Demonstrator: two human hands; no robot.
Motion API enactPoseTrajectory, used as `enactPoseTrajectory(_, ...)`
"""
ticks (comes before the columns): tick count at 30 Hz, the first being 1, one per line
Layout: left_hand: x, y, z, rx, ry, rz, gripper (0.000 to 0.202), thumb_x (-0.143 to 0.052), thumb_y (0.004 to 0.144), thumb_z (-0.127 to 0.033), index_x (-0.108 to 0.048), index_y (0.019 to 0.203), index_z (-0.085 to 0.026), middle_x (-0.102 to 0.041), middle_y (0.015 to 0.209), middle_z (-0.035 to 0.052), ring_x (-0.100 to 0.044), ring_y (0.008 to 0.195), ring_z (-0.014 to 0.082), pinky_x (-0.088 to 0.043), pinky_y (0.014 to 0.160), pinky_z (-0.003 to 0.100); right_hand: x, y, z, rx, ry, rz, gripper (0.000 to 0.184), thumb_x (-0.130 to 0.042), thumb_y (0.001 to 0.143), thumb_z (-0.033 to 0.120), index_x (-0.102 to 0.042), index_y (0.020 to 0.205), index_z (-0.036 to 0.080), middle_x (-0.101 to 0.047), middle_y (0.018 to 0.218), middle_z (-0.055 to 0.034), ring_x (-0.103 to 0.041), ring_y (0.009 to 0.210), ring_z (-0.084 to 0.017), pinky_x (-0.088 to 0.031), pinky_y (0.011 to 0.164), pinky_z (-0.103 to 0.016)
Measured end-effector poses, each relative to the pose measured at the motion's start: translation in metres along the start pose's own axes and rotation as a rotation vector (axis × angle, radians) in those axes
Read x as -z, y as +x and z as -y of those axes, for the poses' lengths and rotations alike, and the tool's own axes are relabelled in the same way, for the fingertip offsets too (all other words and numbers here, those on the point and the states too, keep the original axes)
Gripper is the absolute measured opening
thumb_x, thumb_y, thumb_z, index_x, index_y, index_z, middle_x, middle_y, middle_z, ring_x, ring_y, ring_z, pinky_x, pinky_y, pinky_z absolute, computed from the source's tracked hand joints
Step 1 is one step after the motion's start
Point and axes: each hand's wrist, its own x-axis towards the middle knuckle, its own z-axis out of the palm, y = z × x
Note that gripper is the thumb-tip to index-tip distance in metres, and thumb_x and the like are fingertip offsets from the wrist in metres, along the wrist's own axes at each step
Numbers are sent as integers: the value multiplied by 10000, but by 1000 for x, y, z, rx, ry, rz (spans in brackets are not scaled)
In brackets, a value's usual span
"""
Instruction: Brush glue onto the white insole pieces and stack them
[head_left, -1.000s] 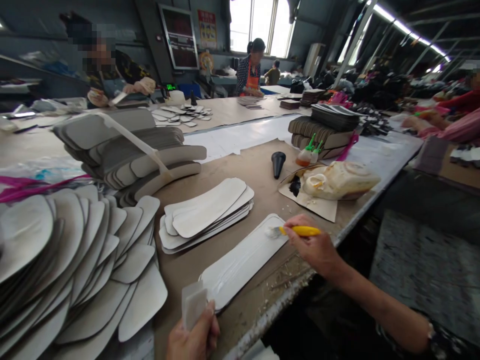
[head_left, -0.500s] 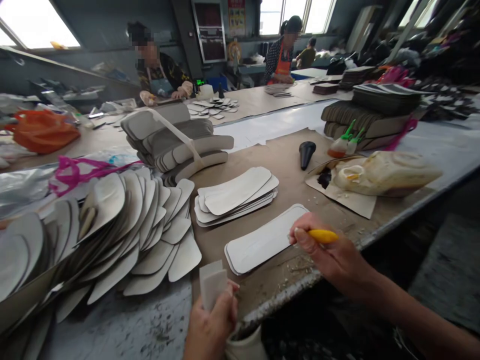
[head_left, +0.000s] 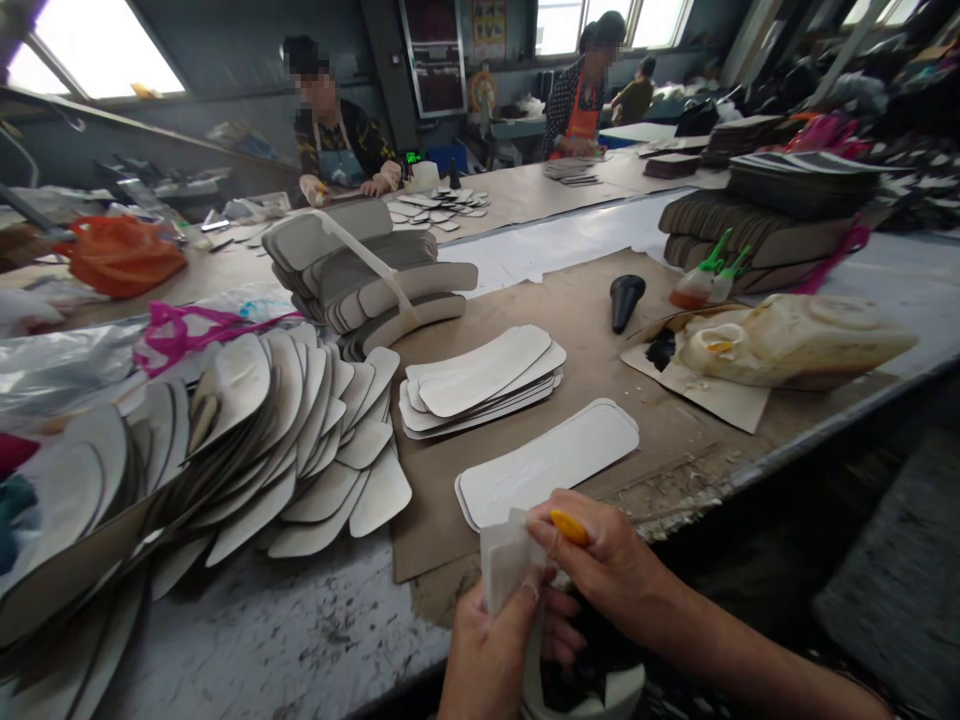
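My left hand (head_left: 495,640) is closed around a pale, flexible strip (head_left: 499,560), which stands upright in doubled layers. A pale curved length, apparently of the same strip, hangs below the hand. My right hand (head_left: 622,570) meets the strip's upper right edge with its fingertips. It also grips a tool with a yellow handle (head_left: 570,527), whose working end is hidden. Just beyond both hands, on brown paper (head_left: 427,545), lies a small stack of long white rounded panels (head_left: 555,460). A wet-looking streak shows on the top panel.
Another panel stack (head_left: 487,375) lies behind. Fanned panels (head_left: 300,430) cover the left, with a tied bundle (head_left: 360,270) beyond. To the right are a black cone-shaped object (head_left: 626,300), green-tipped bottles (head_left: 705,278) and a stained jug (head_left: 817,340). Co-workers (head_left: 337,145) sit across the table.
My right hand has left the white panel and come down and left to the strip, still holding the yellow-handled tool. My left hand has shifted right with the strip.
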Motion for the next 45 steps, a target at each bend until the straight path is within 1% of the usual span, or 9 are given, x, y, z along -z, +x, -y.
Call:
enactPoseTrajectory(4,-6,3,4,-29,-71,-104,449,-744,492,-486,-632,675,-91,-633,547,90,-586,463,204,-490,467,324,-7,-5,-4,-219,426,72,227,-565,759,411,-481,740,201,-465,543,56,-447,439,-95,-408,440,-234)
enactPoseTrajectory(7,-15,7,15,-43,-67,-89,454,-742,489,-502,-632,661,-96,-624,530,76,-565,440,180,-479,461,305,-11,-12,-9,-346,642,76,303,-580,727,475,-431,722,211,-366,456,98,-348,353,-69,-360,366,-214)
enactPoseTrajectory(13,-21,4,45,60,-79,94,424,-735,502,-503,-602,630,-121,-614,492,61,-551,416,156,-426,423,252,32,-1,-3,-309,597,-242,338,-657,674,448,-441,696,189,-446,560,64,-464,495,-67,-418,485,-186)
enactPoseTrajectory(16,-1,2,42,93,3,56,449,-743,475,-513,-581,592,-111,-537,385,31,-463,323,109,-337,351,210,70,19,6,-254,523,-137,326,-617,692,477,-447,722,199,-385,495,80,-339,381,-53,-309,365,-183)
enactPoseTrajectory(20,33,12,12,-3,40,-282,543,-767,420,-517,-535,714,-124,-378,310,-89,-284,274,39,-204,316,173,93,49,18,-147,-60,123,265,-536,766,429,-499,678,182,-384,512,59,-320,424,-64,-250,381,-194)
enactPoseTrajectory(22,43,22,-5,-53,13,-325,589,-768,454,-486,-517,840,-119,-337,319,-122,-247,290,27,-190,332,168,83,64,23,-49,-329,275,262,-506,786,390,-525,640,173,-432,547,43,-370,484,-79,-290,441,-204)
enactPoseTrajectory(27,47,46,-29,32,-11,-210,579,-756,533,-392,-482,953,-103,-301,370,-139,-211,344,13,-162,369,167,34,97,26,4,-625,575,215,-518,788,332,-620,723,153,-591,635,-3,-483,550,-107,-312,491,-204)
enactPoseTrajectory(34,54,64,-25,109,57,-181,424,-764,484,-390,-463,667,-155,-294,358,-128,-213,323,10,-129,358,178,13,119,11,-34,-834,667,250,-526,779,367,-657,905,195,-688,838,-72,-609,754,-195,-322,524,-225)
enactPoseTrajectory(45,46,68,-22,93,152,-292,421,-741,495,-443,-417,535,-178,-332,358,-96,-252,325,31,-166,357,194,5,121,4,-18,-879,635,268,-530,768,363,-665,939,206,-698,856,-94,-631,808,-230,-377,566,-252)
